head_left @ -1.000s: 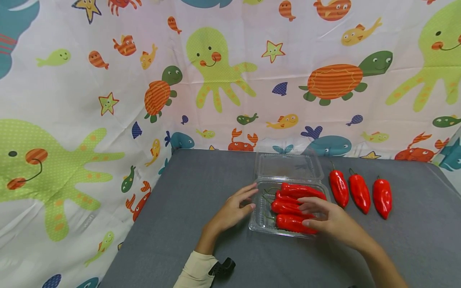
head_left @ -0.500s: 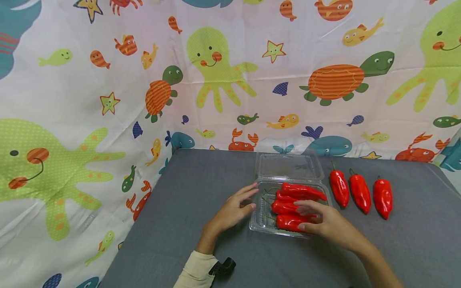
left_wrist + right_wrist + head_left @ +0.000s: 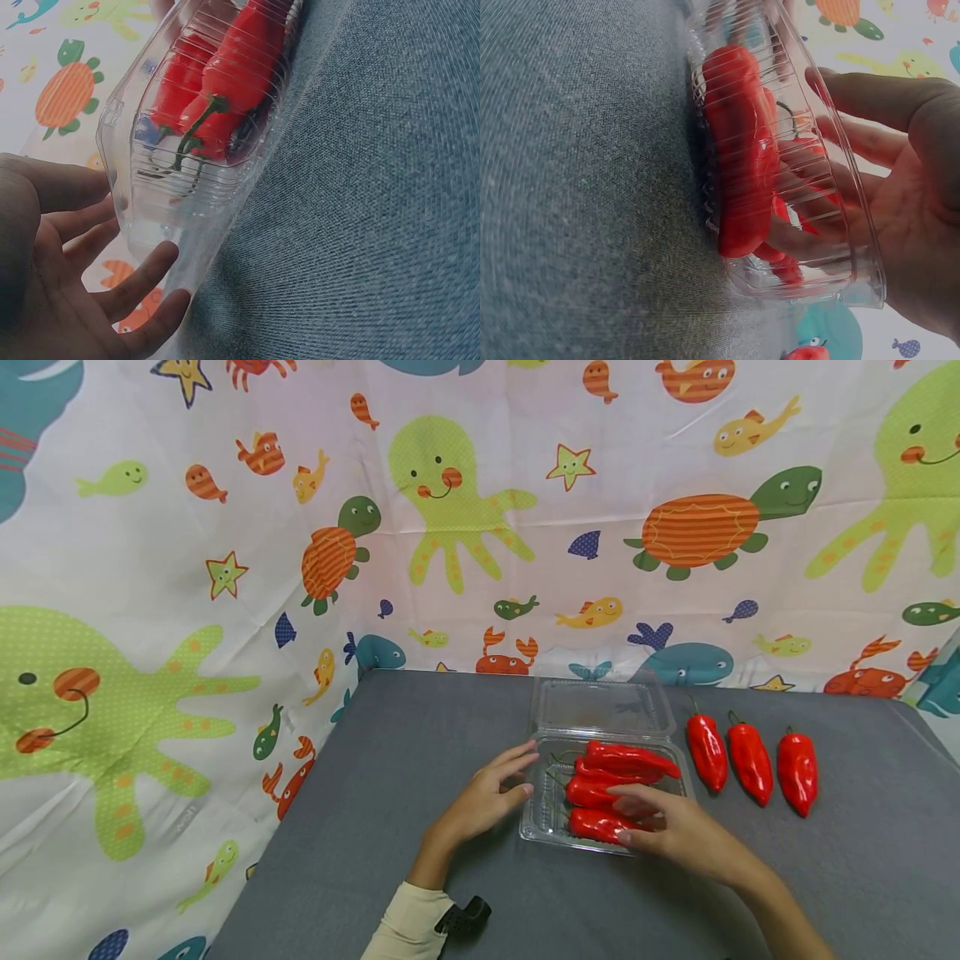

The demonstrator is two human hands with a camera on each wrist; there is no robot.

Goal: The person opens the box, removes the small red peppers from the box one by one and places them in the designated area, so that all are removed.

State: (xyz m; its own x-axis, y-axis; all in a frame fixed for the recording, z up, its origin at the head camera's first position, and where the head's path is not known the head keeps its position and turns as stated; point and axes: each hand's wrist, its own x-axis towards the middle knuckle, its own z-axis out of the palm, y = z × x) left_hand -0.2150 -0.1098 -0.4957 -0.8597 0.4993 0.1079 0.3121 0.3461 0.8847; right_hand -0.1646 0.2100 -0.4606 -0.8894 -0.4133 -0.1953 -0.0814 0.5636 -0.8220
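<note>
Several red peppers lie side by side in a clear plastic container [image 3: 551,837], stems to the left; the front pepper [image 3: 595,826] is nearest me. My left hand [image 3: 480,802] is at the container's left wall, fingers spread, fingertips at the rim. In the left wrist view its fingers hold no pepper. My right hand [image 3: 686,835] reaches over the right side, hiding the front pepper's right end. In the right wrist view its spread fingers [image 3: 810,236] extend inside behind the pepper [image 3: 739,157], one at its end, while the thumb stays near the rim.
The container's hinged lid [image 3: 600,706] stands open at the back. Right of it, three loose red peppers [image 3: 750,764] lie in a row on the grey cloth-covered table [image 3: 420,735]. A sea-animal printed curtain [image 3: 510,552] hangs behind and at the left.
My right hand has shifted left and slightly toward me over the front pepper, and that pepper has slid a little left in the container. My left hand has stayed in place.
</note>
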